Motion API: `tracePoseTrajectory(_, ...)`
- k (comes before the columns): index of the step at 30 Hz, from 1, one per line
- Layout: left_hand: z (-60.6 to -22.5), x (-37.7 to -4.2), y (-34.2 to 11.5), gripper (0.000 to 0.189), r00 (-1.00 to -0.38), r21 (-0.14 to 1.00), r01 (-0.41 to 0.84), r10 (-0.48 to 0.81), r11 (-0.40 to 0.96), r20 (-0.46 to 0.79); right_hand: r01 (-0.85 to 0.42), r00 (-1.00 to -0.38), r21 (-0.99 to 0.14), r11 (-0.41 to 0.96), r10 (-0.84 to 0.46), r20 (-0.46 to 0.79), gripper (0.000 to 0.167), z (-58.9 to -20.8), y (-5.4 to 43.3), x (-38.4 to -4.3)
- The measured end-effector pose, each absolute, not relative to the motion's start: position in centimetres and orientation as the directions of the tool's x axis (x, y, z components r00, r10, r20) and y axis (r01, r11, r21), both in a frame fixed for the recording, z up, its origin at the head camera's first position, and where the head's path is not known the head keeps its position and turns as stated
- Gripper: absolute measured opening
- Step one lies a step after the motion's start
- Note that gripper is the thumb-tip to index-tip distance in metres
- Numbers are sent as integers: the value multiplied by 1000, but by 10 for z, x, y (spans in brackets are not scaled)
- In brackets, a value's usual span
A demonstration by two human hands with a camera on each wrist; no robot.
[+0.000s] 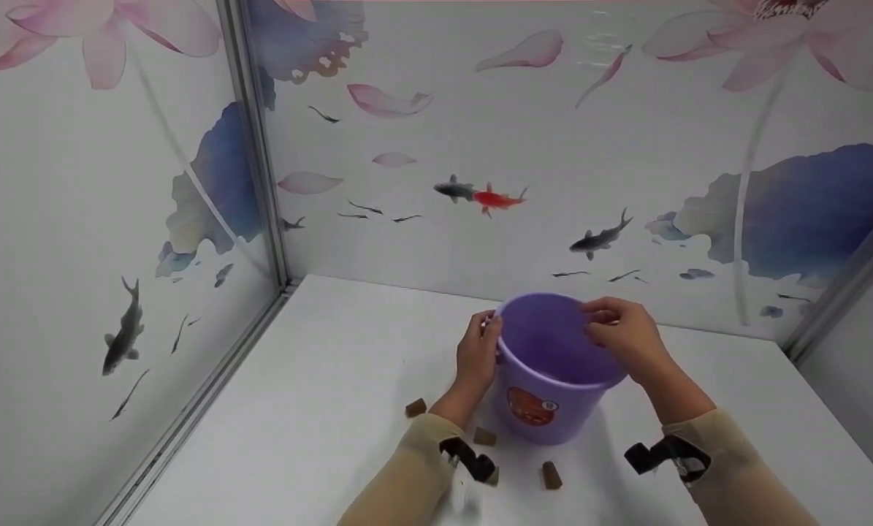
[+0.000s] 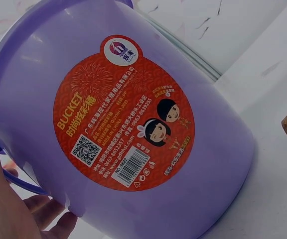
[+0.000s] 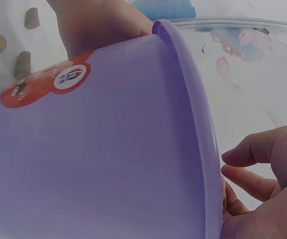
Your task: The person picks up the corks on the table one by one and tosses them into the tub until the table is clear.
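A purple plastic bucket with a red round label stands on the white table, its mouth tilted toward the head camera. My left hand holds it at the left side, just below the rim; in the left wrist view its bent fingers lie by the purple handle. Over the right part of the rim is my right hand, fingers loosely bent at the bucket's mouth. The right wrist view shows its thumb apart from the fingers, with nothing seen between them.
Several brown corks lie on the table near the bucket, among them one cork at the left, one by its base and one in front. White panels printed with fish and lotus enclose the table.
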State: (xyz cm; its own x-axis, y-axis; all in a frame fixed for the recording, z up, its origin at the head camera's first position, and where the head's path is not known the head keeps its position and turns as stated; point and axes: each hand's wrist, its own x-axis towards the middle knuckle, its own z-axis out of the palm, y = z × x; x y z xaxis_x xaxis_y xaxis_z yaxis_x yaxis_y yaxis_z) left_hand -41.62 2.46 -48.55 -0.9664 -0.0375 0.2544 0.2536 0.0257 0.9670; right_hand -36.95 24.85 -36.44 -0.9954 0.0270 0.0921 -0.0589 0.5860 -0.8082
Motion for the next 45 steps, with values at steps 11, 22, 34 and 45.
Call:
tracePoseTrajectory(11, -483, -416, 25, 48, -972, 972, 234, -23, 26, 234, -80, -986, -783, 616, 64, 152, 42, -365, 253, -350)
tracePoseTrajectory(22, -486, -416, 24, 48, -973, 974, 227, -28, 18, 228, -212, -963, -792, 573, 13, 267, 33, -374, 238, -312)
tracePoseTrajectory(34, -484, -414, 26, 48, -971, 971, 238, -24, 31, 238, -233, -969, -810, 538, -57, 241, 31, -386, 228, -278)
tracePoseTrajectory(45, -485, -414, 27, 46, -969, 970, 244, -32, 20, 244, -254, -964, -799, 545, -82, 251, 27, -406, 218, -264)
